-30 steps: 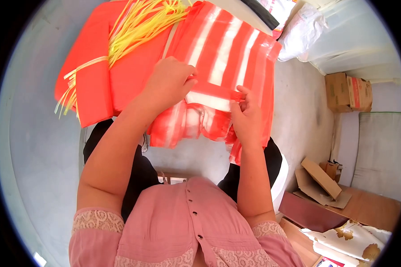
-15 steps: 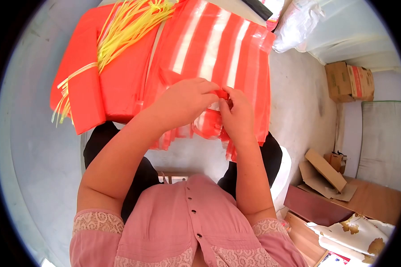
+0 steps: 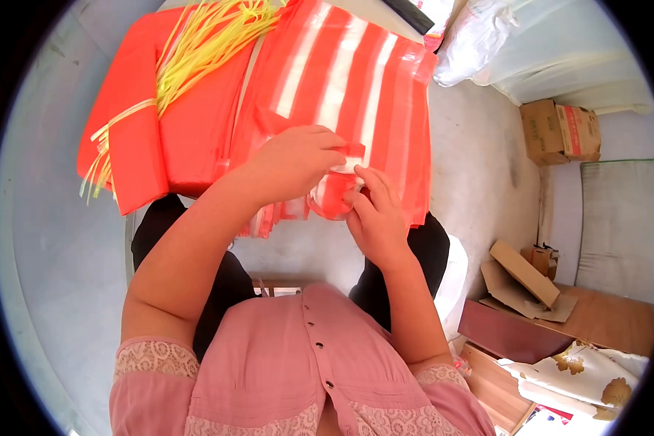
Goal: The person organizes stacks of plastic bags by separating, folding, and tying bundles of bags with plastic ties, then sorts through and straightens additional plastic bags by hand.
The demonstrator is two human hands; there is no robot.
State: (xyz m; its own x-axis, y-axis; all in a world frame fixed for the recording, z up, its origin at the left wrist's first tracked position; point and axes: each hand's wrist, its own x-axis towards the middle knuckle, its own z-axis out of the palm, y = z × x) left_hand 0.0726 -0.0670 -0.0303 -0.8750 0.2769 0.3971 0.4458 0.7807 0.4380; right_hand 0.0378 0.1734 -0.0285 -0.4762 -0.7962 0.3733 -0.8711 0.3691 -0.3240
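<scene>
A stack of red-and-white striped plastic bags lies in front of me at knee height. With bent fingers, my left hand grips the near part of the top bag. Lower and to the right, my right hand pinches a curled, loose portion of that plastic between thumb and fingers. Part of what lies under the left fingers is hidden.
Left of the stack is a pile of red plastic with a bundle of yellow strips on top. A white plastic sack stands beyond. Cardboard boxes and a brown cabinet are at the right.
My right hand has moved down and toward me, apart from the left hand. The near part of the bag is spread more between them. The view has shifted slightly.
</scene>
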